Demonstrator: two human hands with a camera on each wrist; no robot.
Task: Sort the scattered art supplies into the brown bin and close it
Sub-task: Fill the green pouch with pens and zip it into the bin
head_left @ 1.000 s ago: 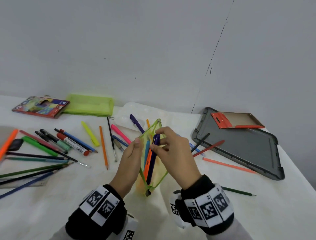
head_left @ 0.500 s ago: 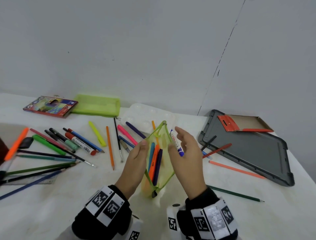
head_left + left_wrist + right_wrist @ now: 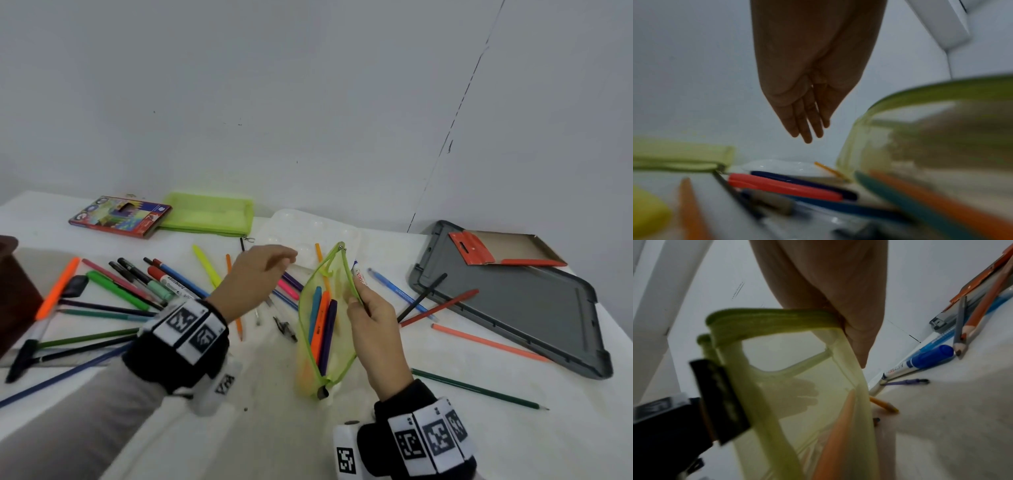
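Your right hand [image 3: 371, 318] pinches the rim of the green mesh pouch [image 3: 323, 329], standing open just left of it. Your left hand [image 3: 255, 286], fingers straight and together, hovers above the pink marker [image 3: 288, 288].

Pens and pencils [image 3: 144, 291] crowd the table [image 3: 445, 428] from nine to twelve o'clock; the grey lid [image 3: 513, 301] blocks two o'clock. Open cloth lies at five and six o'clock.

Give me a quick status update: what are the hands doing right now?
Right hand pinches the open green mesh pouch by its rim, three pens inside. Left hand open, empty, over loose pens. Brown bin at far left, nothing blocking.
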